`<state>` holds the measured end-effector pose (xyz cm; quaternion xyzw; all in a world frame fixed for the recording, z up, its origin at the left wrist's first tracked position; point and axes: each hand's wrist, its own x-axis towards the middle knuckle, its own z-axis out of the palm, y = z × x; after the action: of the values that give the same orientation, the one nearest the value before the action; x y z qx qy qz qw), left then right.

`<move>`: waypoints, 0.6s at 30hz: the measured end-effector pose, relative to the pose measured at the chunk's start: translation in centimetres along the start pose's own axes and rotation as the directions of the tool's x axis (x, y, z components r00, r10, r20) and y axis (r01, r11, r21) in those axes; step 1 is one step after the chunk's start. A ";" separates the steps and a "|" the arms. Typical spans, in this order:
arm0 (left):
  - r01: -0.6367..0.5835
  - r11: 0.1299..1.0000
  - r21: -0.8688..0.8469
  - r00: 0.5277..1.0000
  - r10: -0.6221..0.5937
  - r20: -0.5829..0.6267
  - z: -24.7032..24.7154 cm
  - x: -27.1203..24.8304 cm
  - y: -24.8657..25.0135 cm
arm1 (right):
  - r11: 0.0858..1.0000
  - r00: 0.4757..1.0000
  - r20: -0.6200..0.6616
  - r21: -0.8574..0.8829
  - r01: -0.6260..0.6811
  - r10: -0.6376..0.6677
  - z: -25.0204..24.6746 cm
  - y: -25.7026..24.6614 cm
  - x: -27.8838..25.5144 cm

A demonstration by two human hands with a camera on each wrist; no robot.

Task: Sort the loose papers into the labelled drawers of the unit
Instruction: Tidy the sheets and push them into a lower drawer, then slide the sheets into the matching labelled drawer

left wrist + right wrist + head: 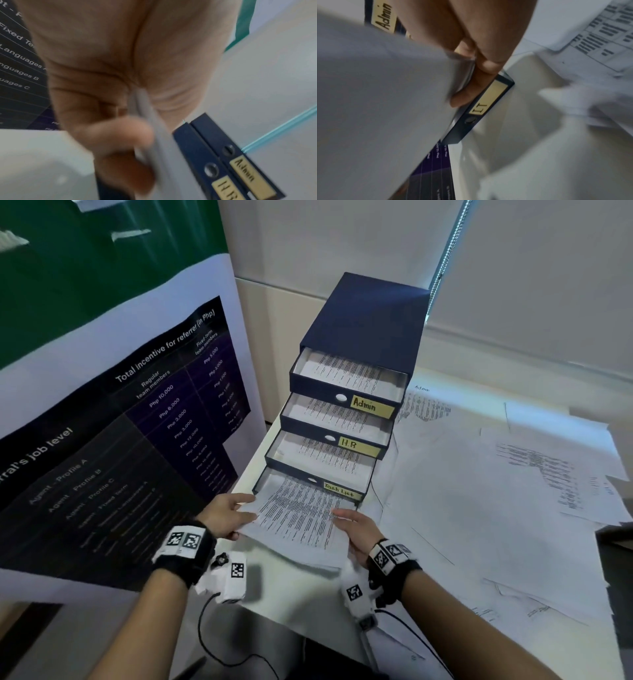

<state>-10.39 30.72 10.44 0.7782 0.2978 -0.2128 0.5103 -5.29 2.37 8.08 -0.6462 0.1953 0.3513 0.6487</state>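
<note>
While both hands are clamped on it, the sheaf of papers [294,515] lies directly ahead of the person, its long axis running away from them toward the drawer unit [363,337]; the left hand [227,517] pinches the left edge and the right hand [359,530] the right edge, roughly level, so neither is clearly nearer; the far end of the sheaf already overlaps the bottom drawer [265,482], which stands pulled out furthest; judging by this, the coming move is a push forward and down along that same axis. Beyond it the Task List drawer [342,491], the H.R drawer [358,444] and the Admin drawer [371,405] step back in turn, each open with pages inside; more loose sheets [496,474] cover the bench [250,460] to the right. From the head the bottom label is hidden under the paper; the right wrist view shows it, blurred, probably reading "IT" [481,106]; the left wrist view confirms thumb and fingers closed on the paper's edge.
</note>
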 end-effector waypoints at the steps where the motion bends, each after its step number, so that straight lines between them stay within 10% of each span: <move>1: -0.024 1.000 -0.020 0.999 0.023 -0.049 0.5 0.7 -0.2 | 0.998 0.998 0.040 0.037 -0.053 0.051 -0.1 0.0 0.1; 5: -0.088 0.996 -0.025 0.970 0.080 -0.231 2.7 2.7 -0.2 | 0.979 0.954 0.221 -0.020 -0.203 0.202 -0.1 1.0 -1.1; 10: -0.181 0.936 0.301 0.855 0.301 -0.423 6.0 3.3 1.4 | 0.976 0.992 0.038 0.180 -0.122 0.117 0.4 0.3 1.6; 12: -0.243 0.798 0.551 0.793 0.490 -0.361 7.4 3.1 1.4 | 0.961 0.993 0.014 0.250 -0.119 0.120 0.6 -0.4 2.9; 18: -0.354 0.487 0.798 0.892 0.431 0.133 12.3 4.4 1.5 | 0.931 0.986 0.107 0.331 -0.156 0.127 -0.8 -0.8 4.3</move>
<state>-6.46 20.03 3.83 0.9780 0.0043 -0.1684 0.1233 -1.65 2.58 5.52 -0.4943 0.2716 0.3850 0.7305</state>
